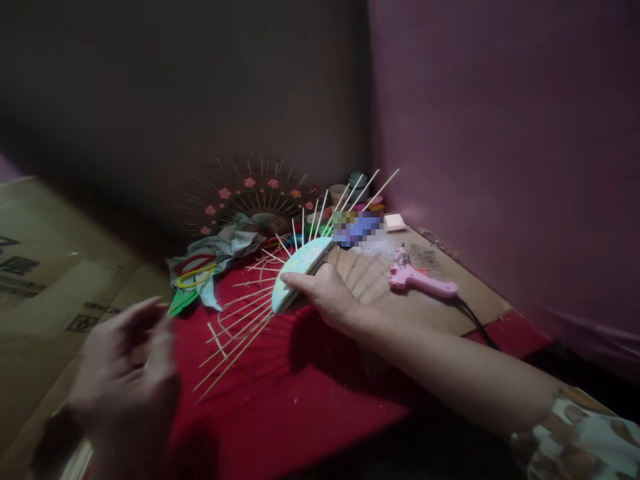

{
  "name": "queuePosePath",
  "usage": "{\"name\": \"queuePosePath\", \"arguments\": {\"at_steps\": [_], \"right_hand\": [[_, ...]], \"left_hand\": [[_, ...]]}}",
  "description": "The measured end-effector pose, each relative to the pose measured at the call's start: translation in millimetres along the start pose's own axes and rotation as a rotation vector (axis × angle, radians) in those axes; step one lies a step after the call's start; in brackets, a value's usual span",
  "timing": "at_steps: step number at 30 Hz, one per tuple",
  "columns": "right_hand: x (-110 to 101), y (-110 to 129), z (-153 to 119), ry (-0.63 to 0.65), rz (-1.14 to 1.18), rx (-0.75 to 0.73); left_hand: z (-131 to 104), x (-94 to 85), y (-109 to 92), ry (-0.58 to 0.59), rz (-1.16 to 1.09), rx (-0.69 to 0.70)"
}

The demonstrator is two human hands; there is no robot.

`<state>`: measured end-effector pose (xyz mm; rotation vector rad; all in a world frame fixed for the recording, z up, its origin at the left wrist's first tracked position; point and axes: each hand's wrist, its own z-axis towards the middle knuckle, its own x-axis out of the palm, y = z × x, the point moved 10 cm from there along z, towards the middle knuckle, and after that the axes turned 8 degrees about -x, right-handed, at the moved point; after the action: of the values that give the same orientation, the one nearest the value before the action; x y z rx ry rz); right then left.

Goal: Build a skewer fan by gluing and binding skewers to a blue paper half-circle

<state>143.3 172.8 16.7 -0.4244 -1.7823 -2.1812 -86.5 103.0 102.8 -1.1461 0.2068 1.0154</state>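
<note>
My right hand is closed on a pale green half-round piece, thumb on its face. Thin light sticks fan out from the curved edge of this piece, some long and some short. A short stick lies across a few of the long ones at the lower left. My left hand is at the left, blurred, its fingers curled and the thumb close to the index finger. What may be between those fingertips is too small to tell. Just beyond them is a green leaf-like piece.
Behind stands a dark fan-shaped piece with pink flowers. Red- and yellow-handled scissors rest on crumpled cloth. A pink glue gun lies on a brown board over the red table. Cardboard stands left.
</note>
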Motion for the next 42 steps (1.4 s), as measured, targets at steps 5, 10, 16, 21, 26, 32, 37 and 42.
{"name": "queuePosePath", "arguments": {"at_steps": [5, 10, 16, 21, 26, 32, 37, 42], "right_hand": [[9, 2, -6, 0.042, 0.014, -0.028], [20, 28, -5, 0.157, 0.179, -0.130], [-10, 47, 7, -0.069, 0.241, -0.246], [-14, 57, 2, -0.100, 0.255, -0.339], [-14, 62, -1, -0.112, 0.257, -0.377], [-10, 55, 2, -0.080, 0.273, -0.295], [-8, 53, 3, -0.039, 0.227, -0.305], [-6, 51, 3, -0.012, 0.218, -0.305]], "left_hand": [[-62, 67.0, -84, 0.116, 0.354, 0.741], [-55, 71.1, -78, -0.033, 0.405, 0.794], [-39, 42.8, -72, -0.074, 0.266, 0.710], [-40, 39.6, -73, -0.091, 0.221, 0.711], [-44, 38.2, -72, -0.098, 0.192, 0.722], [-48, 37.7, -71, -0.131, 0.183, 0.757], [-51, 40.3, -68, -0.155, 0.180, 0.787], [-52, 40.1, -65, -0.163, 0.196, 0.779]]}}
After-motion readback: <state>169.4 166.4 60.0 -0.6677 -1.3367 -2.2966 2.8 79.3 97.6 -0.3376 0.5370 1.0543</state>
